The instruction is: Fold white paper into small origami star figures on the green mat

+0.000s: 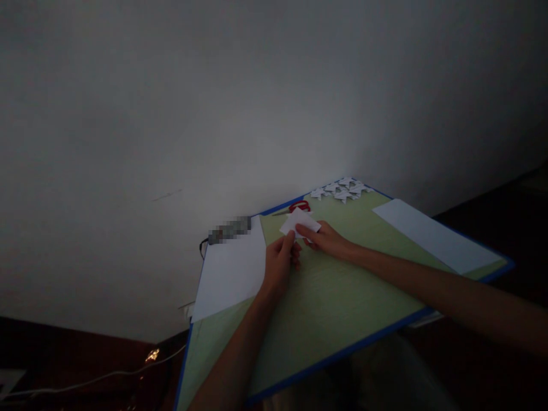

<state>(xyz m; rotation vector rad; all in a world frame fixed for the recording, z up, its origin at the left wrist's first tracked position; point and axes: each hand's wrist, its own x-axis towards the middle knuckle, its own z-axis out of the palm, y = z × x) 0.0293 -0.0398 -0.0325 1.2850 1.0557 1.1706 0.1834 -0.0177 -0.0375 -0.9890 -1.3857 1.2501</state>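
Observation:
A small piece of white paper (299,219), perhaps folded, is held up over the green tabletop (325,302). My left hand (280,257) pinches its lower edge between thumb and fingers. From the right, my right hand (324,237) grips the same paper, thumb on top. Just beyond the paper lies a pair of scissors (299,205) with red handles, its blades pointing left. The paper covers part of the scissors. Folds in the held paper are too small to make out.
Several folded paper stars (342,188) lie at the table's far corner. A white sheet (231,274) rests on the left, and a long white strip (432,237) on the right. A blurred-out object (230,230) sits at the left back edge, against the wall (214,114).

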